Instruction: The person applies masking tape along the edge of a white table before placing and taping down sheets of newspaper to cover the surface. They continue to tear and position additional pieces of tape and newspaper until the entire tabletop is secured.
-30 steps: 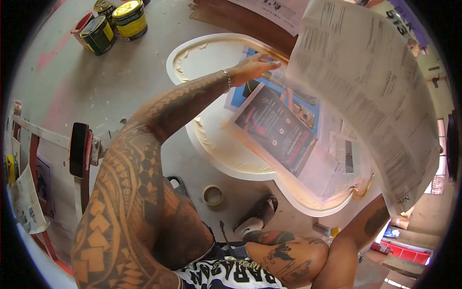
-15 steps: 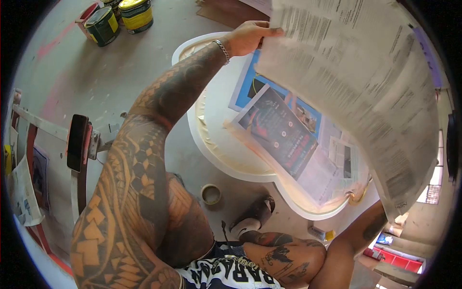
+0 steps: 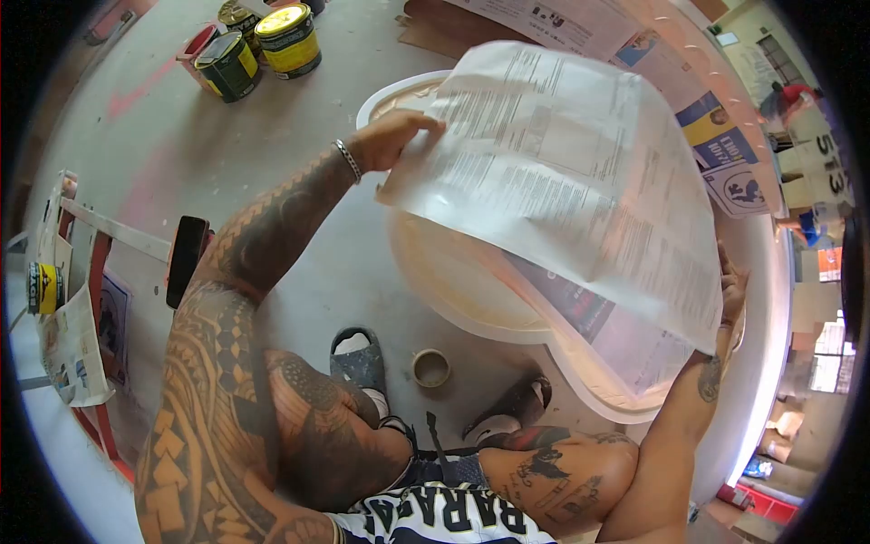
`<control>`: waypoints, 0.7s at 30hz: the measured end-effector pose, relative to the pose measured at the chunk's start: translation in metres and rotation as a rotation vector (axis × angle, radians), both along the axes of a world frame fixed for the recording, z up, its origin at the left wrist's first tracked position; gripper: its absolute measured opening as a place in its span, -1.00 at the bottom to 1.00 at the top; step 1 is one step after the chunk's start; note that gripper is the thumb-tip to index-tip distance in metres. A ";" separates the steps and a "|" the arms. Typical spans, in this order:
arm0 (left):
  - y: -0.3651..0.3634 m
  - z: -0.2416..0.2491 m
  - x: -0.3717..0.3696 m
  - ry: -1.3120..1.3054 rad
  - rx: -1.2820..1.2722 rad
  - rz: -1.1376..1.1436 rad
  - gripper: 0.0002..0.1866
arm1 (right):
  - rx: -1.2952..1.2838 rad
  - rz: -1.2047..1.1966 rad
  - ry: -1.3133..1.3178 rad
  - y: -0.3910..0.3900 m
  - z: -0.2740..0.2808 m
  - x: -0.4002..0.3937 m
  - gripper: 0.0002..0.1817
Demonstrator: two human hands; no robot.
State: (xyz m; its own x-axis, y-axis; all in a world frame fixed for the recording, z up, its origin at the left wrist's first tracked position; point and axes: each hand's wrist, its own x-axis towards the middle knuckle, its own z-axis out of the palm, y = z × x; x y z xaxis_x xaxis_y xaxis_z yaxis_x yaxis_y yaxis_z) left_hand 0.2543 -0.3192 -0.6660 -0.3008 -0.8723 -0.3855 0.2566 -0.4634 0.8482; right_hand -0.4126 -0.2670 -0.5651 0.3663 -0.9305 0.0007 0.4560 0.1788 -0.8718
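Observation:
A large newspaper sheet [image 3: 562, 172] spans the space between my hands, slightly blurred and bowed. At its left edge, my left hand [image 3: 394, 138] pinches the paper between thumb and fingers; a chain bracelet circles that wrist. My right hand [image 3: 732, 288] grips the sheet's right edge, partly hidden behind it. Below the sheet lies a white, curved-edged panel [image 3: 453, 313] with masking tape along its inner border. A printed page [image 3: 571, 304] on the panel shows under the sheet's lower edge; the rest is covered.
Paint cans [image 3: 288, 43] stand on the floor at upper left. A phone [image 3: 186, 261] is mounted by my left arm. A small cup [image 3: 431, 368] sits near my feet. More newspaper [image 3: 580, 27] covers a surface at the top right. A person [image 3: 793, 100] is in the background.
The newspaper sheet has come down and left over the panel, covering most of the printed pages. My left hand moved left and down with it; my right hand has come into view.

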 end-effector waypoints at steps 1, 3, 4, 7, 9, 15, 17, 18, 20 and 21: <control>0.007 -0.001 -0.003 0.002 0.057 0.020 -0.60 | 0.018 -0.008 0.031 -0.002 -0.006 -0.004 -0.35; 0.026 -0.002 -0.009 -0.092 0.105 0.052 -0.60 | 0.061 -0.066 0.127 -0.001 -0.018 -0.012 -0.35; 0.034 -0.003 -0.012 -0.139 0.115 0.057 -0.60 | 0.083 -0.098 0.177 0.000 -0.023 -0.016 -0.34; 0.040 -0.005 -0.018 -0.223 0.136 -0.008 -0.58 | 0.158 -0.190 0.337 0.002 -0.032 -0.025 -0.27; 0.049 -0.005 -0.023 -0.255 0.134 -0.050 -0.58 | 0.265 -0.179 0.434 -0.001 -0.038 -0.030 -0.35; 0.048 -0.016 -0.048 -0.358 0.069 0.134 -0.61 | 0.205 -0.292 0.797 -0.009 -0.084 -0.035 -0.36; 0.048 -0.008 -0.051 -0.447 0.063 0.123 -0.62 | 0.230 -0.282 0.693 -0.017 -0.087 -0.032 -0.34; 0.048 -0.001 -0.051 -0.538 0.064 0.081 -0.62 | 0.243 -0.279 0.640 -0.023 -0.089 -0.032 -0.33; 0.046 -0.002 -0.051 -0.606 0.050 0.061 -0.60 | 0.241 -0.262 0.693 -0.033 -0.090 -0.035 -0.32; 0.046 -0.008 -0.053 -0.582 0.033 0.086 -0.57 | 0.239 -0.252 0.719 -0.035 -0.091 -0.037 -0.32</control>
State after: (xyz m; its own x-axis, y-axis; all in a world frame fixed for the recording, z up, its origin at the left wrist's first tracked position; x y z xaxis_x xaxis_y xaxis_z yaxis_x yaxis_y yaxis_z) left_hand 0.2009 -0.2735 -0.6738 0.0391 -0.8691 -0.4931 -0.2090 -0.4897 0.8465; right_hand -0.4494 -0.3025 -0.6564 -0.0202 -0.9305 -0.3657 -0.1524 0.3644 -0.9187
